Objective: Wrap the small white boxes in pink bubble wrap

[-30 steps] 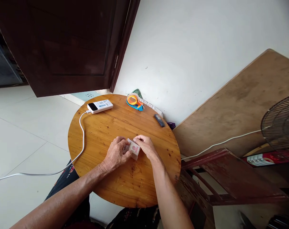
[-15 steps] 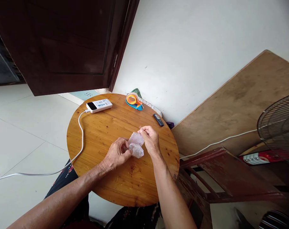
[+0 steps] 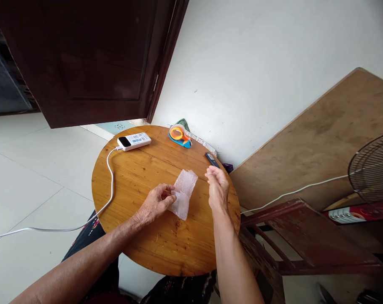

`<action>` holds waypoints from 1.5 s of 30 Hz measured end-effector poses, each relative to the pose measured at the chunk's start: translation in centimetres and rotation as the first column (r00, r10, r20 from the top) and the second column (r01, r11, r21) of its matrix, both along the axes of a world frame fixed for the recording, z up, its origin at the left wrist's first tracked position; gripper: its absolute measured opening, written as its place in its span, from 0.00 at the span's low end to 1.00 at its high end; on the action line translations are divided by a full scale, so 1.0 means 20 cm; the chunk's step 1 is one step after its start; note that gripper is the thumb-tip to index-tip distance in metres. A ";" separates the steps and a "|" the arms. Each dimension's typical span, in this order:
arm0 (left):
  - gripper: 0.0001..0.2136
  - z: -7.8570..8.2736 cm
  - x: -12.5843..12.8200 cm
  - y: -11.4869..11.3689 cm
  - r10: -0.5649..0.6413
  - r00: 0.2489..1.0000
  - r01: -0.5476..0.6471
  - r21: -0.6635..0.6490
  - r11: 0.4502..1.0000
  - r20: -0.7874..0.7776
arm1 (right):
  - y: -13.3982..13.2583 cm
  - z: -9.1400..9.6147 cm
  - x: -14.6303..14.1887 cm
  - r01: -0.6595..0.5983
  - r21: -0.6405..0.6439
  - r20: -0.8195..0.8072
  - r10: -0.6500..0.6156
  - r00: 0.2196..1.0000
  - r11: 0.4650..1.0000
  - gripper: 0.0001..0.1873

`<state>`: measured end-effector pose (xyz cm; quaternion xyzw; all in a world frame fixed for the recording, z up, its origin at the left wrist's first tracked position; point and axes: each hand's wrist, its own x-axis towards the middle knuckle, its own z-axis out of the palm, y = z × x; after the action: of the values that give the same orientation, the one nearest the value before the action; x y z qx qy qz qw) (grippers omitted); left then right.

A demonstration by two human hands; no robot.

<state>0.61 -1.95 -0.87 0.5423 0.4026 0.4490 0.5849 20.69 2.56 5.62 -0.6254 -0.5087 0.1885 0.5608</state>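
A piece of clear bubble wrap (image 3: 185,185), perhaps a small pouch, lies creased across its middle on the round wooden table. My left hand (image 3: 156,199) pinches its left edge between thumb and fingers. To the right and a little above the table, apart from the wrap, is my right hand (image 3: 217,185). Its fingers are curled and pressed together; whether anything small is in them is hidden. Just beyond those fingertips lies a small dark device (image 3: 212,159) with a light label.
An orange and blue tape dispenser (image 3: 180,136) sits at the wooden table's (image 3: 141,169) far edge. Left of it is a white power bank (image 3: 134,141) with a white cable (image 3: 111,185) running off the table. A wall rises behind; a fan (image 3: 373,169) stands far right.
My right hand has let go of the bubble wrap and moved right, towards the dark device. The wrap now lies flatter and more spread out. My left hand keeps its pinch.
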 end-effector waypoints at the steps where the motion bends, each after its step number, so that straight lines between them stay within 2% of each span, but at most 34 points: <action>1: 0.17 0.00 0.00 0.00 -0.001 0.999 0.001 0.002 1.000 -0.039 | -0.05 0.02 0.00 -0.020 -0.019 0.046 0.021 0.999 1.000 0.19; 2: 0.17 0.01 0.00 -0.01 0.001 0.997 0.000 0.019 1.000 -0.079 | -0.10 0.04 -0.01 -0.090 -0.081 0.103 0.098 0.990 0.993 0.18; 3: 0.17 0.01 -0.01 -0.01 0.006 0.993 0.001 0.057 0.998 -0.122 | -0.14 0.06 -0.03 -0.197 -0.179 0.161 0.227 0.961 0.964 0.20; 5: 0.18 0.02 -0.01 -0.03 0.020 0.976 0.019 0.176 0.984 -0.215 | -0.22 0.10 -0.11 -0.384 -0.381 0.292 0.503 0.813 0.841 0.21; 6: 0.18 0.02 -0.01 -0.03 0.028 0.966 0.034 0.238 0.971 -0.256 | -0.24 0.11 -0.15 -0.404 -0.441 0.388 0.577 0.719 0.801 0.20; 8: 0.19 0.02 -0.02 -0.03 0.043 0.950 0.062 0.321 0.945 -0.311 | -0.27 0.13 -0.20 -0.320 -0.519 0.567 0.599 0.565 0.793 0.19; 9: 0.18 0.02 -0.02 -0.03 0.049 0.944 0.068 0.337 0.939 -0.327 | -0.28 0.13 -0.21 -0.240 -0.534 0.639 0.573 0.513 0.811 0.22; 11: 0.15 0.01 -0.02 -0.03 0.070 0.934 0.061 0.349 0.935 -0.351 | -0.28 0.13 -0.19 -0.082 -0.525 0.728 0.497 0.473 0.847 0.25; 13: 0.12 0.01 -0.02 -0.03 0.097 0.918 0.055 0.366 0.929 -0.385 | -0.30 0.10 -0.11 -0.013 -0.487 0.744 0.423 0.517 0.873 0.24; 18: 0.16 0.02 0.00 -0.04 0.192 0.822 0.070 0.429 0.901 -0.536 | -0.39 -0.06 0.05 -0.115 -0.370 0.542 0.315 0.779 0.922 0.19; 22: 0.07 0.02 -0.01 -0.02 0.256 0.790 -0.004 0.414 0.910 -0.556 | -0.44 -0.20 0.06 -0.113 -0.292 0.354 0.217 0.910 0.950 0.13; 25: 0.07 0.01 -0.06 0.02 0.359 0.746 -0.096 0.443 0.892 -0.562 | -0.43 -0.27 0.07 -0.086 -0.242 0.275 0.153 0.949 0.967 0.13; 28: 0.07 0.00 -0.11 0.06 0.475 0.642 -0.194 0.471 0.860 -0.602 | -0.40 -0.29 0.10 -0.070 -0.224 0.266 0.130 0.955 0.972 0.13; 33: 0.09 -0.04 -0.14 0.09 0.490 0.529 -0.193 0.463 0.865 -0.693 | -0.37 -0.28 0.14 -0.112 -0.243 0.291 0.182 0.939 0.964 0.16; 36: 0.11 -0.04 -0.14 0.09 0.525 0.556 -0.249 0.473 0.845 -0.645 | -0.37 -0.25 0.13 -0.170 -0.208 0.212 0.214 0.953 0.963 0.24; 39: 0.14 0.00 -0.14 0.08 0.529 0.658 -0.239 0.517 0.822 -0.536 | -0.38 -0.21 0.09 -0.236 -0.164 0.080 0.251 0.965 0.958 0.25; 43: 0.15 0.09 -0.12 0.04 0.395 0.766 -0.029 0.586 0.810 -0.507 | -0.45 -0.17 0.05 -0.313 -0.100 0.195 0.327 0.925 0.944 0.10; 45: 0.17 0.15 -0.11 0.02 0.318 0.786 0.076 0.593 0.801 -0.530 | -0.53 -0.15 0.04 -0.359 -0.075 0.284 0.365 0.887 0.930 0.09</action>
<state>-1.58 -1.54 2.18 0.7809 0.4457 0.3911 0.1963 21.53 -8.05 2.71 -0.5464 -0.6918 0.1999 0.4276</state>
